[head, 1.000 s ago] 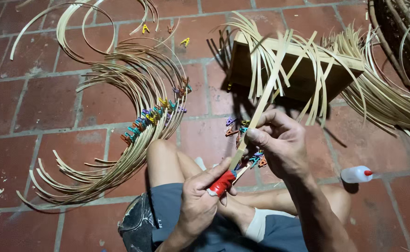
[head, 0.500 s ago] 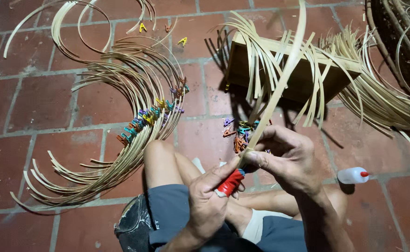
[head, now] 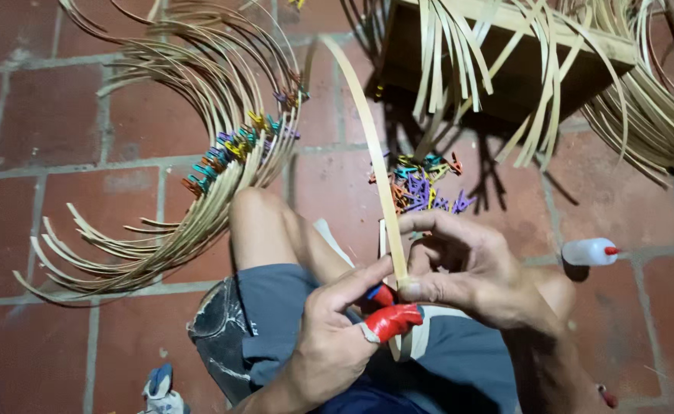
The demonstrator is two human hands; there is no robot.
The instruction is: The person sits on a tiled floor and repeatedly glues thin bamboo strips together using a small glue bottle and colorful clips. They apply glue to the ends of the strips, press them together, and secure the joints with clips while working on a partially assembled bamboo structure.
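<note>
Both my hands meet over my lap on one long pale bamboo strip (head: 373, 146) that curves up and away to the left. My right hand (head: 471, 272) pinches the strip near its lower end between thumb and fingers. My left hand (head: 337, 337) grips the same end from below; its thumb tip is wrapped in red tape (head: 392, 320) and its index finger reaches up to the strip. Just beyond my right hand, a loose pile of small coloured clips (head: 423, 190) lies on the brick floor.
A big bundle of curved bamboo strips (head: 160, 238), held by a row of coloured clips (head: 237, 146), lies on the left. A dark wooden box (head: 521, 73) draped with strips stands at the top. A white squeeze bottle with a red cap (head: 590, 251) lies on the right.
My hands have come down to my lap with the strip, and the view has closed in. My right hand has shifted to pinch the strip's lower end next to my left thumb.
</note>
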